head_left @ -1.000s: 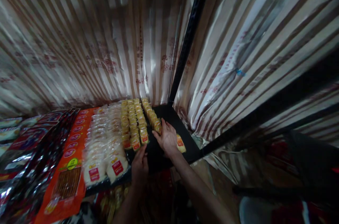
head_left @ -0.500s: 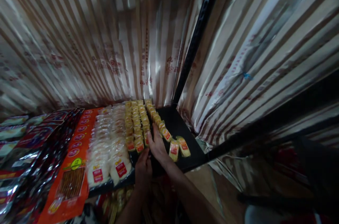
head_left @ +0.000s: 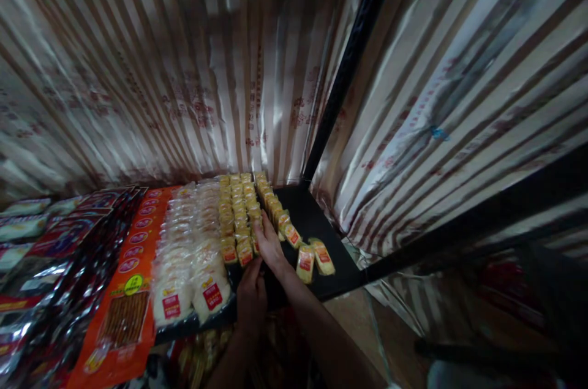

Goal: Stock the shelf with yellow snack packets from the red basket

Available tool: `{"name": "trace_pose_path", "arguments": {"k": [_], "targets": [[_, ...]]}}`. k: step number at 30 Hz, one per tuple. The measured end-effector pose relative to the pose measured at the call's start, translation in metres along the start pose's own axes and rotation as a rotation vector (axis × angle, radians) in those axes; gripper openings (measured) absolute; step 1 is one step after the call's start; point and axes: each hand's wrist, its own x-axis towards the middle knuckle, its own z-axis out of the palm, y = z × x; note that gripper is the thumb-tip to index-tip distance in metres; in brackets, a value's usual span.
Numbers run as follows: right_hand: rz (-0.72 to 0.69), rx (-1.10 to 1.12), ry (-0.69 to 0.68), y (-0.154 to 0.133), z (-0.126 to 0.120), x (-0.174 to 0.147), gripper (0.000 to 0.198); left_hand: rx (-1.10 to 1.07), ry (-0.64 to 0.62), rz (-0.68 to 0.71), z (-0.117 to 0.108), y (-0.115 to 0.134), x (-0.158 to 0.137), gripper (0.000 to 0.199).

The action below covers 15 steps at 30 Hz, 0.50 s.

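Small yellow wrapped snack packets [head_left: 240, 217] stand in tight rows on a black shelf [head_left: 303, 208]. My right hand [head_left: 271, 249] lies along the right side of one row, fingers stretched out and pressed flat against the packets. At the front end of these rows is my left hand [head_left: 252, 285], its fingers loosely extended and dark; whether they touch the nearest packet is hard to see. Another row of yellow packets [head_left: 274, 205] runs just right of my right hand, leaning at its front. Two loose yellow packets [head_left: 305, 263] lie near the shelf's front right.
Left of the yellow rows are clear-wrapped white round snacks [head_left: 211, 294], then an orange snack bag [head_left: 133, 279] and dark shiny packages [head_left: 59, 254]. A black metal post [head_left: 337, 83] rises at the back corner. Striped plastic sheeting [head_left: 220, 70] hangs behind. More yellow packets [head_left: 204, 346] show below.
The view has shifted slightly, moving the scene a little rightward. Both hands stay beside the same row, with only a slight shift along it.
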Motion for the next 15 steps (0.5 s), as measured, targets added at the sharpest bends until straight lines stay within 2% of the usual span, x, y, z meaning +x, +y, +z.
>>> {"name": "trace_pose_path", "arguments": {"k": [4, 8, 12, 15], "targets": [[0.041, 0.061, -0.008, 0.001, 0.006, 0.005, 0.068, -0.001, -0.001, -0.002, 0.001, -0.001, 0.000, 0.042], [0.018, 0.084, -0.018, 0.007, 0.011, 0.009, 0.069, 0.003, 0.028, -0.001, 0.001, -0.003, -0.001, 0.040], [-0.004, 0.093, 0.038, 0.005, 0.004, 0.004, 0.064, -0.023, 0.010, 0.011, 0.000, -0.002, -0.001, 0.042], [-0.135, -0.032, 0.126, -0.003, -0.011, -0.011, 0.056, -0.029, -0.008, 0.031, -0.001, -0.002, -0.001, 0.043]]}}
